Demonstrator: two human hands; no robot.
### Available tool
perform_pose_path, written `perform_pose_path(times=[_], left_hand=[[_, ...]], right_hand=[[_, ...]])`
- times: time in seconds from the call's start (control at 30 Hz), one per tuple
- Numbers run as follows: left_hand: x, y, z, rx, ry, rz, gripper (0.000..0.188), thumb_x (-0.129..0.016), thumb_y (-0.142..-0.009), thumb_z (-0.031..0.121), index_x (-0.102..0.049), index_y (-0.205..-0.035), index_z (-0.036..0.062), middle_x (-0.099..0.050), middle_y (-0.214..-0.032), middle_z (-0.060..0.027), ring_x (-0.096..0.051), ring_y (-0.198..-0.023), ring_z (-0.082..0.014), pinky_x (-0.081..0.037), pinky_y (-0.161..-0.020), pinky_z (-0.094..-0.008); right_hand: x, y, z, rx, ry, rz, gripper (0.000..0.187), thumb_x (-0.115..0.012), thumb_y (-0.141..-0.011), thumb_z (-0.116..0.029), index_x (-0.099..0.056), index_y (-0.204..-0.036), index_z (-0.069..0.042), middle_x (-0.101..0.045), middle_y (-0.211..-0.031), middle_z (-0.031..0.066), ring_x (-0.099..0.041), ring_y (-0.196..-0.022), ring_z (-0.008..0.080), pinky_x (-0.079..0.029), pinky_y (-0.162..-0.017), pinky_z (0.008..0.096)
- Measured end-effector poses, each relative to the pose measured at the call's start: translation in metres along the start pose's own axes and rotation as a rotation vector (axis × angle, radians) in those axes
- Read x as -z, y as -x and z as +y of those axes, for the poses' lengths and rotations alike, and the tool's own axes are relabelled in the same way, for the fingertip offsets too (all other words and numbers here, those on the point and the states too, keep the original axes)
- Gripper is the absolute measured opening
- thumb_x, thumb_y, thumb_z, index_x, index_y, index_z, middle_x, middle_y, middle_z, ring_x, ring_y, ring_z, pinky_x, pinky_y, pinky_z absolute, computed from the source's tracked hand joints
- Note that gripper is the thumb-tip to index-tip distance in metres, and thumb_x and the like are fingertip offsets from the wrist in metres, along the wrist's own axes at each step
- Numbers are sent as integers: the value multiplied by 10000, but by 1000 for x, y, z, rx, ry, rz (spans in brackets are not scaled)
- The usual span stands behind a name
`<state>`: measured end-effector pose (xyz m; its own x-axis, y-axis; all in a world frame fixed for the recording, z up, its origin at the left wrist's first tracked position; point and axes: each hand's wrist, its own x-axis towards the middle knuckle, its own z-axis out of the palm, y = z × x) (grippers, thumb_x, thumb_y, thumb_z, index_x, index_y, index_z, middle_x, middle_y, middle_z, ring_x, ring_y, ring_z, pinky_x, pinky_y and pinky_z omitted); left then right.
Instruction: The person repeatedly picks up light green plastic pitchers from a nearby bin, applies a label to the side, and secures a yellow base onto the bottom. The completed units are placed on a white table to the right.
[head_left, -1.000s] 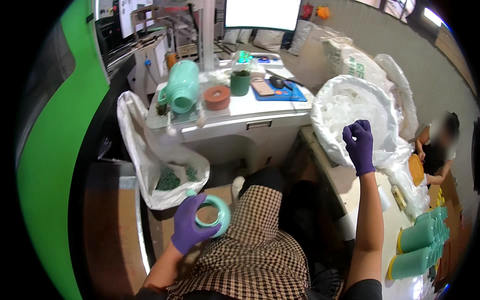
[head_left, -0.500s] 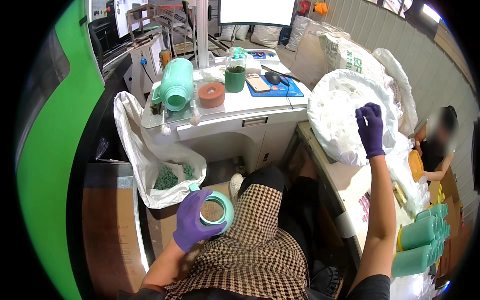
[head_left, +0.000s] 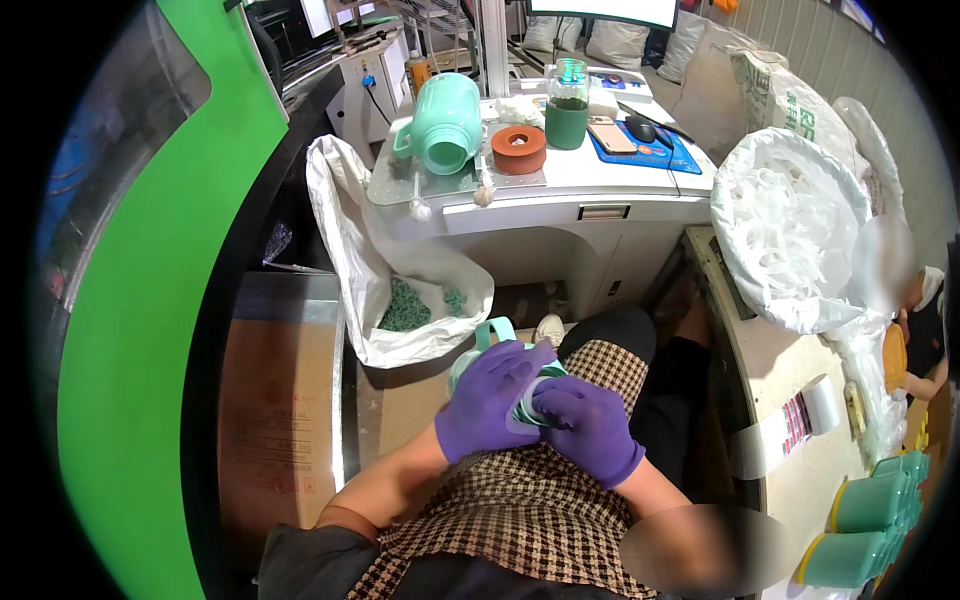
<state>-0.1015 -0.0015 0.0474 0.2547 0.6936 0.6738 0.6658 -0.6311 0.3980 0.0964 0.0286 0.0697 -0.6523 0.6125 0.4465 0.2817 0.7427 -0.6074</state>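
Observation:
My left hand, in a purple glove, is wrapped round a mint-green jug held over my lap. The jug's handle points away from me, and most of its body is hidden by my gloves. My right hand, gloved alike, is closed at the jug's open mouth. Between the hands shows the curved edge of a whitish ring, pressed at the rim under the right fingers. Right of me stands a white-lined bag full of loose white rings.
On the white desk are another mint-green jug on its side, an orange tape roll, a bottle and a phone. A white sack with green scraps stands left. Green jugs and a label roll lie right. A person sits beyond.
My right hand has come from the bag of white rings to the jug's mouth. The left hand has turned the jug and still holds it. The view has shifted right-to-left, toward the left side.

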Motion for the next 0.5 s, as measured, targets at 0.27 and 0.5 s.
perform_pose_path(times=[0.27,0.5], left_hand=[[-11,-4,4,-43,-14,19,992,-877,-579,234,-506,-1477,35,-692,-1147,-125,-660,-1078,-324,-519,-1003,-467],[-11,-4,12,-35,-52,12,945,-875,-595,252,-530,-1446,32,-692,-1133,-132,-653,-1092,-323,-513,-1010,-459]], right_hand=[[-7,9,-3,-91,93,-14,402,-719,-743,-23,-701,-1137,-99,-717,-1080,104,-705,-911,328,-575,-766,403],[7,17,-5,-106,4,-236,341,-698,-778,-23,-627,-1110,-63,-655,-1073,168,-661,-968,383,-539,-787,464]])
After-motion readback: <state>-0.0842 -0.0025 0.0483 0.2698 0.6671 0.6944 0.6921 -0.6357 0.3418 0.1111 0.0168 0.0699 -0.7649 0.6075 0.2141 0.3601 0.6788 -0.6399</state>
